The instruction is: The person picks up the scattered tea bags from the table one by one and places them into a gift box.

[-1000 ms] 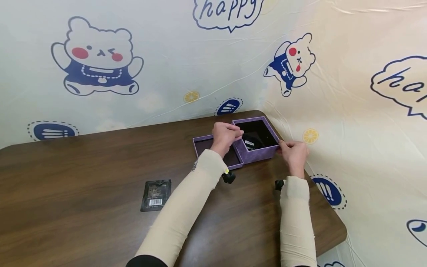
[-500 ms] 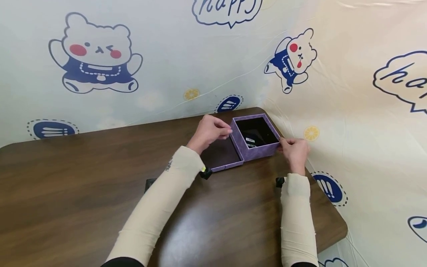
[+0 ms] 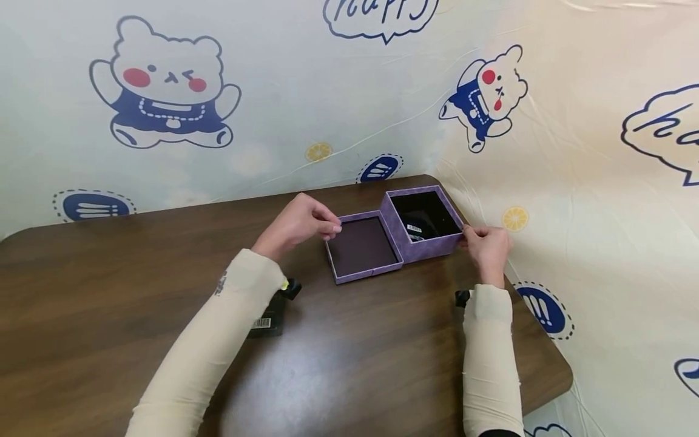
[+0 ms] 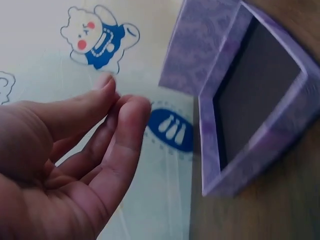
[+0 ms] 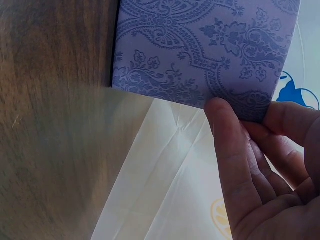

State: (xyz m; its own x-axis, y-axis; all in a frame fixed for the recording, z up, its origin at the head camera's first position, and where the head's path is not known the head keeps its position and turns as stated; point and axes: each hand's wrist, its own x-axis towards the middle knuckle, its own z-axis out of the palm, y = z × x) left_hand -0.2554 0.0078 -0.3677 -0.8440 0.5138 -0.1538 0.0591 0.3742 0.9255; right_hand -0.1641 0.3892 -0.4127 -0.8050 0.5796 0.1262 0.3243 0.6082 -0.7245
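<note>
A purple box (image 3: 434, 247) with a paisley-like pattern stands at the table's far right corner. Its lid (image 3: 363, 246) lies folded out flat to the left, dark inside. Down in the box is a black packet (image 3: 413, 229) with a white barcode label. My right hand (image 3: 486, 252) holds the box's near right corner between thumb and fingers, as the right wrist view also shows on the patterned wall (image 5: 200, 55). Beside the lid's left edge my left hand (image 3: 297, 223) hovers, fingers loosely curled and thumb near the index fingertip, with nothing visible between them.
Another black packet (image 3: 273, 321) with a barcode lies on the brown wooden table (image 3: 349, 364), partly hidden by my left forearm. A cartoon-printed wall covering (image 3: 273, 91) rises behind the table and along its right side, close to the box.
My left hand has moved left, away from the box opening and across the lid, uncovering both. The right hand stays at the box corner. The forearm now covers part of the table packet.
</note>
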